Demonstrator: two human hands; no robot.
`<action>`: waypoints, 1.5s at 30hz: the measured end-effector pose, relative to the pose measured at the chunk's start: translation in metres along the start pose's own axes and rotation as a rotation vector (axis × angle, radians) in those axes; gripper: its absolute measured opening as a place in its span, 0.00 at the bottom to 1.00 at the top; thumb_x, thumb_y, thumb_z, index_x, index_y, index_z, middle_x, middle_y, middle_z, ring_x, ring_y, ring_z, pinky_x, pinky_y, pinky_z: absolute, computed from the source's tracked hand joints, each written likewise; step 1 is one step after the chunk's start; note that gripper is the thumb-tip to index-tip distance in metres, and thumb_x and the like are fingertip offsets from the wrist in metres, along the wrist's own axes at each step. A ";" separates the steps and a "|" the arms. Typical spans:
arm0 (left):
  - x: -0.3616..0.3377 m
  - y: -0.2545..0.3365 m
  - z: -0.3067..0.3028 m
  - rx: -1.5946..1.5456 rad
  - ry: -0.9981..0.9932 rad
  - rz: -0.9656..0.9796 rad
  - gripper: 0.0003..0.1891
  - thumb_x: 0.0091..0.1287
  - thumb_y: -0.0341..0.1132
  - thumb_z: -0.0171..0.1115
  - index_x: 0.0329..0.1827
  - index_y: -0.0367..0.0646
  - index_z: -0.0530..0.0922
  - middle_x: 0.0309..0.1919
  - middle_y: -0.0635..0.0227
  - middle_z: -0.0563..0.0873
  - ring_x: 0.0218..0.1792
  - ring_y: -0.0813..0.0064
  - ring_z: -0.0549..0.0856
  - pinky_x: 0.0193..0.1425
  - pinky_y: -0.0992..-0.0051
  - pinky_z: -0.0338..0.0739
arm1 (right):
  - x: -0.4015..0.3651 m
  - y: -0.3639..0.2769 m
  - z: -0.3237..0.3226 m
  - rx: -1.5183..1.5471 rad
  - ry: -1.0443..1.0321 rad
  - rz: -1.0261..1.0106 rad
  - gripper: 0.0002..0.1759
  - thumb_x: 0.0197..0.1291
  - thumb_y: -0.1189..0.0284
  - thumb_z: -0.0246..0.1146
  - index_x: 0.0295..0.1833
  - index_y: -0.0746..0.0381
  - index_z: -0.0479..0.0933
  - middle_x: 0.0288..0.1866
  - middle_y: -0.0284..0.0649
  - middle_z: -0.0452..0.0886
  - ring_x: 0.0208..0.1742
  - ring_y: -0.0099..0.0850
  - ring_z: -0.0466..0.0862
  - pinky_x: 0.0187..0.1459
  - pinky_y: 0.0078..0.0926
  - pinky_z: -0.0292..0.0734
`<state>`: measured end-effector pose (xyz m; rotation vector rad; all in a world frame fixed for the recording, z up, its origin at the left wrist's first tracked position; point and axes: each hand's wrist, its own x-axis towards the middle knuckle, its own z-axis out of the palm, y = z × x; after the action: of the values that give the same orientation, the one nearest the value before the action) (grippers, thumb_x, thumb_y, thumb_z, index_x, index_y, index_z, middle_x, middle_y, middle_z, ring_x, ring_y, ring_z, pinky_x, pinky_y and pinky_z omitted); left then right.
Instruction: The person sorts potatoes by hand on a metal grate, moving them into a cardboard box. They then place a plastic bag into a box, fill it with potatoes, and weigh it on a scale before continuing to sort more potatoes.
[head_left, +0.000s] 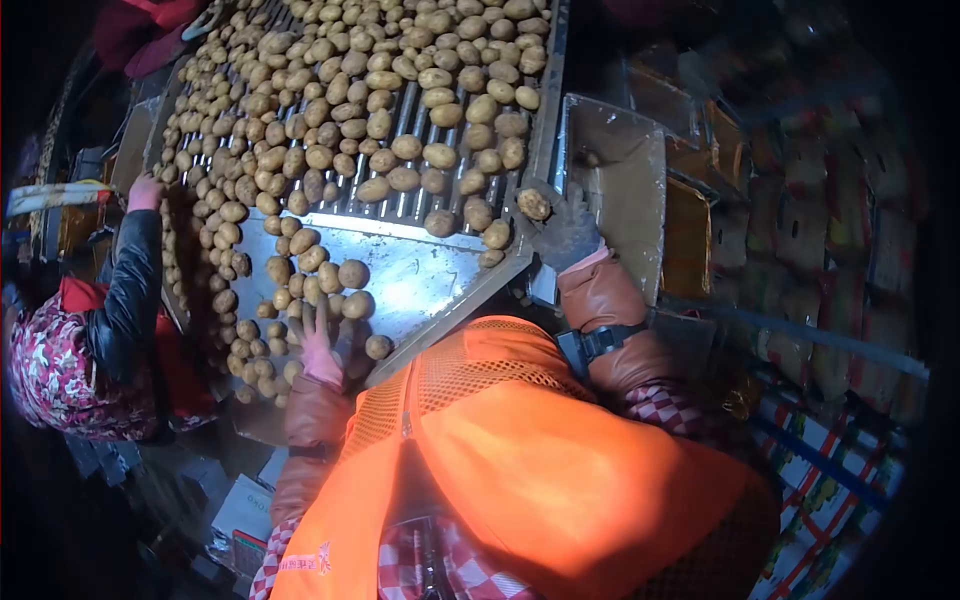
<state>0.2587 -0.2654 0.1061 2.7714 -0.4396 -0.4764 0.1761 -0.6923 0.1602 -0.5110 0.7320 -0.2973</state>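
Many potatoes (405, 148) lie on a sloping sorting table with metal rollers, and more have gathered on its smooth metal plate (420, 262). My left hand (318, 345), in a pale glove with a pink cuff, rests among the potatoes at the plate's lower left, fingers stretched apart and touching them. Over the right rim of the table, my right hand (568, 235) in a dark grey glove grips a single brownish potato (534, 204) at its fingertips. Part of that hand's fingers is hard to make out in the shade.
An open cardboard box (622, 195) stands right of the table. Stacked boxes (840, 240) fill the far right, with printed cartons (815, 470) below. A co-worker in a patterned vest (80, 365) stands at the left; another person's red sleeve (150, 35) shows at top left.
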 end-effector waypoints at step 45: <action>0.095 -0.021 -0.077 -0.653 0.303 -0.362 0.19 0.72 0.42 0.58 0.63 0.48 0.79 0.49 0.60 0.89 0.47 0.66 0.88 0.54 0.69 0.81 | 0.009 0.130 0.093 -1.415 -1.041 0.041 0.32 0.61 0.79 0.69 0.70 0.61 0.68 0.57 0.40 0.78 0.51 0.31 0.83 0.55 0.31 0.82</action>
<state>0.3776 -0.2613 0.1426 2.2169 0.2581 -0.2107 0.2578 -0.5560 0.1433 -1.7971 -0.2066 0.5974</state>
